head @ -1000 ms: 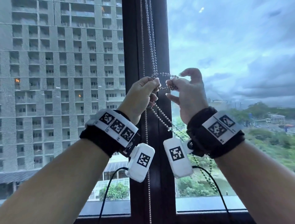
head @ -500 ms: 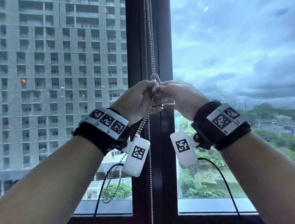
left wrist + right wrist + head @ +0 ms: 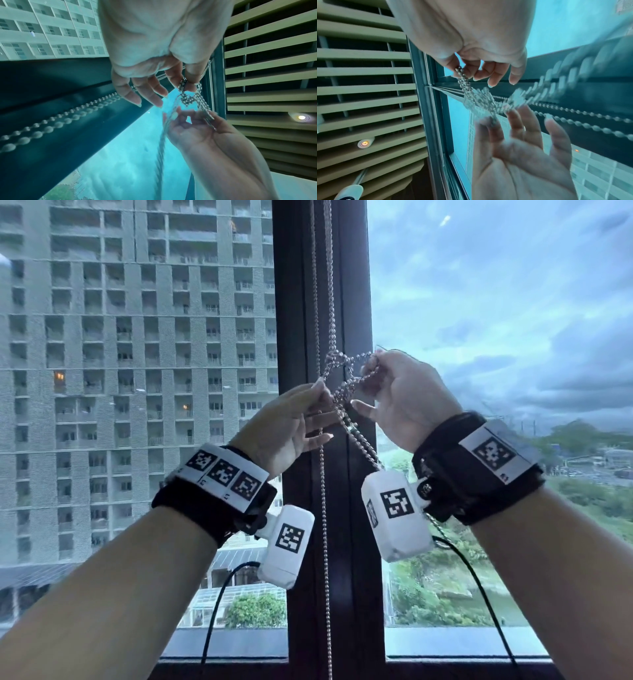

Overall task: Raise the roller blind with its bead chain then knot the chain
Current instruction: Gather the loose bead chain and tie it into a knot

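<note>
The silver bead chain (image 3: 330, 285) hangs in front of the dark window post. At hand height it forms a loose looped knot (image 3: 337, 364). My left hand (image 3: 320, 392) pinches a strand just below the loop between thumb and index, the other fingers spread; the same left-hand pinch (image 3: 187, 83) shows in the left wrist view. My right hand (image 3: 373, 364) pinches the strands to the right of the loop, seen close as a right-hand pinch (image 3: 462, 73). A doubled chain tail (image 3: 363, 443) runs down to the right past my right wrist. The roller blind is out of sight above.
The window post (image 3: 352, 302) stands between two glass panes, with the sill frame (image 3: 445, 662) below. A single chain strand (image 3: 325, 559) hangs straight down the post. A slatted ceiling (image 3: 267, 81) with a spotlight (image 3: 302, 117) is overhead. Black cables trail from both wrist cameras.
The hands, pressed together on the chain half a second ago, have drawn apart, the right up and rightward, the left down. A loop now shows between them, and the tail has swung rightward.
</note>
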Demonstrator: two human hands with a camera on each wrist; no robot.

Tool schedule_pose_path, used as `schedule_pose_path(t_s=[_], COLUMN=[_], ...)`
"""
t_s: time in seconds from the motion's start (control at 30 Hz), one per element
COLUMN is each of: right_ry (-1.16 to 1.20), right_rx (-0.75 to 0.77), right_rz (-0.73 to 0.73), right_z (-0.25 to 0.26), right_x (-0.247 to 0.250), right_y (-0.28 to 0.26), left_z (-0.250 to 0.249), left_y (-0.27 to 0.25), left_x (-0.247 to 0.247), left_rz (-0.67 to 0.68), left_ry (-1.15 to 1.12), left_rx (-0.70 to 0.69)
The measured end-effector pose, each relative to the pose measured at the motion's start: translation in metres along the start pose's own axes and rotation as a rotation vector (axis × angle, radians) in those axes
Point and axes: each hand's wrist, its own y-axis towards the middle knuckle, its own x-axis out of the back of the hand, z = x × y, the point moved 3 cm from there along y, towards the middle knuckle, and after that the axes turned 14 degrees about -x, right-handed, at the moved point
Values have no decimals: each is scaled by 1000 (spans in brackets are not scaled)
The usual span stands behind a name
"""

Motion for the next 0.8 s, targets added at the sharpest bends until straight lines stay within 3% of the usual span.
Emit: schedule_pose_path(t_s=[0.1, 0.27, 0.4, 0.57, 0.67, 0.8], right_ry=[29, 208, 2, -321, -483, -520], right_rx=[38, 97, 51, -204, -240, -196], right_rz=[37, 317, 416, 577, 542, 475], right_z=[1, -12, -25, -82, -124, -154], right_x=[6, 12, 25, 31, 27, 19], right_y=[-3, -15, -23, -29, -36, -45], left_z=[0, -4, -6, -10, -9, -3], left_y=[-1, 0, 1, 0, -2, -8], left_x=[9, 9, 16, 20, 15, 1], left_rz=[-69, -74, -128, -172, -143, -145], left_ry=[42, 67, 87, 97, 107, 34], left_rx=[-40, -53, -59, -53, -38, -35])
